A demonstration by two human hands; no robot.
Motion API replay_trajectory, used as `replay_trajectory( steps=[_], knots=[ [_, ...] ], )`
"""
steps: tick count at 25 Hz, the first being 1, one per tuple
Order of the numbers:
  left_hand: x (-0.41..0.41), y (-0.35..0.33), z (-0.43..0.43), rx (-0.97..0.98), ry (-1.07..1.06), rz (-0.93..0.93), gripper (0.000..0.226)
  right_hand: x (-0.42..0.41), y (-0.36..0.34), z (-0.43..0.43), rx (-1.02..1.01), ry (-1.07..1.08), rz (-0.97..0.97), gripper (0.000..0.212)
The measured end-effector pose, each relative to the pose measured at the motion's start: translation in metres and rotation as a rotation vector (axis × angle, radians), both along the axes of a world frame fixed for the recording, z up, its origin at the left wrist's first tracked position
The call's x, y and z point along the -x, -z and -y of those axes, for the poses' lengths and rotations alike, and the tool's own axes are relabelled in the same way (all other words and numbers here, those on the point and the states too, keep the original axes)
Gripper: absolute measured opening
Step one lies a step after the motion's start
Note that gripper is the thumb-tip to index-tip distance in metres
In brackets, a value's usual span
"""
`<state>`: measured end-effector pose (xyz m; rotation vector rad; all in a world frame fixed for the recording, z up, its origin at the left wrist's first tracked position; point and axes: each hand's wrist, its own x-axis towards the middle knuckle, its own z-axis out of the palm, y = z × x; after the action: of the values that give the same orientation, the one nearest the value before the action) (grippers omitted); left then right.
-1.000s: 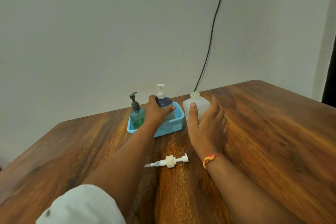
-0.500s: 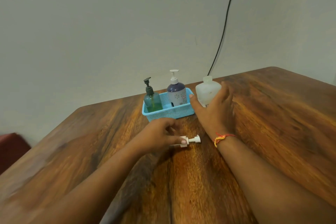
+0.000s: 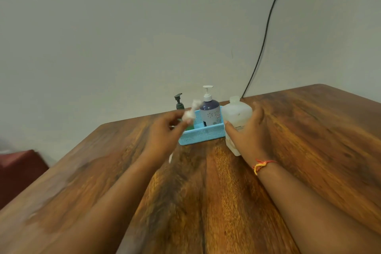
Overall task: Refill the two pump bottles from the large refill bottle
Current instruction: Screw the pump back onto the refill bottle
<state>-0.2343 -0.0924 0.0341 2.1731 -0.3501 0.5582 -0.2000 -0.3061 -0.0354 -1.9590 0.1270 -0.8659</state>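
Note:
My left hand point(image 3: 165, 130) pinches the loose white pump head point(image 3: 190, 112) and holds it in the air, blurred, its thin tube hanging down behind the hand. My right hand point(image 3: 247, 134) grips the translucent white refill bottle point(image 3: 237, 113), which has no cap on its neck and leans slightly. A blue basket point(image 3: 203, 135) between the hands holds a purple bottle with a white pump point(image 3: 209, 111) and a green bottle with a dark pump point(image 3: 179, 102), mostly hidden behind my left hand.
The wooden table point(image 3: 206, 192) runs wide to the front and right. A black cable point(image 3: 266, 33) hangs down the wall behind the refill bottle. A dark red seat point(image 3: 18, 171) sits off the table's left edge.
My left hand left the purple bottle, took the pump head off the table and lifted it in front of the basket. My right hand closed round the refill bottle and drew it nearer.

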Motion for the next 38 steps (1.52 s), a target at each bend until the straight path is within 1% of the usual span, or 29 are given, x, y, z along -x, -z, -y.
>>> replay_trajectory(
  steps=[2, 4, 6, 8, 14, 17, 20, 23, 25, 28, 31, 34, 36, 38],
  knots=[
    [-0.008, -0.037, -0.008, 0.372, -0.016, 0.102, 0.019, 0.002, 0.002, -0.006, 0.020, -0.096, -0.002, 0.096],
    [-0.017, -0.071, -0.010, 0.586, 0.000, 0.170, 0.021, 0.006, 0.003, -0.011, 0.028, -0.220, 0.004, 0.094],
    [-0.024, -0.097, -0.007, 0.698, 0.021, 0.205, 0.024, 0.010, 0.002, -0.016, 0.036, -0.325, -0.006, 0.091],
    [-0.031, -0.110, 0.000, 0.775, 0.049, 0.211, 0.026, 0.012, 0.001, -0.018, 0.047, -0.381, -0.020, 0.090],
    [-0.037, -0.098, 0.023, 0.951, 0.063, 0.081, 0.024, 0.016, -0.003, -0.019, 0.058, -0.443, -0.041, 0.094],
    [-0.037, -0.088, 0.029, 0.959, 0.039, 0.048, 0.020, 0.017, -0.004, -0.018, 0.075, -0.435, -0.045, 0.096],
    [-0.040, -0.077, 0.031, 0.900, 0.016, 0.016, 0.021, 0.020, -0.005, -0.018, 0.096, -0.433, -0.044, 0.099],
    [-0.036, -0.062, 0.038, 0.790, 0.057, -0.036, 0.025, 0.022, -0.006, -0.019, 0.105, -0.442, -0.035, 0.099],
    [-0.031, -0.047, 0.043, 0.674, 0.071, -0.060, 0.025, 0.024, -0.007, -0.019, 0.113, -0.436, -0.035, 0.097],
    [-0.027, -0.025, 0.046, 0.560, 0.068, -0.063, 0.025, 0.025, -0.008, -0.020, 0.099, -0.423, -0.025, 0.094],
    [-0.027, -0.012, 0.046, 0.522, 0.077, -0.058, 0.031, 0.025, -0.009, -0.020, 0.072, -0.442, -0.025, 0.092],
    [-0.025, -0.004, 0.048, 0.533, 0.102, -0.078, 0.037, 0.025, -0.010, -0.023, 0.070, -0.471, -0.019, 0.090],
    [-0.024, 0.002, 0.049, 0.540, 0.095, -0.067, 0.038, 0.025, -0.009, -0.024, 0.068, -0.481, -0.013, 0.087],
    [-0.026, 0.005, 0.048, 0.546, 0.105, -0.061, 0.037, 0.024, -0.010, -0.024, 0.085, -0.478, -0.016, 0.090]
  ],
)
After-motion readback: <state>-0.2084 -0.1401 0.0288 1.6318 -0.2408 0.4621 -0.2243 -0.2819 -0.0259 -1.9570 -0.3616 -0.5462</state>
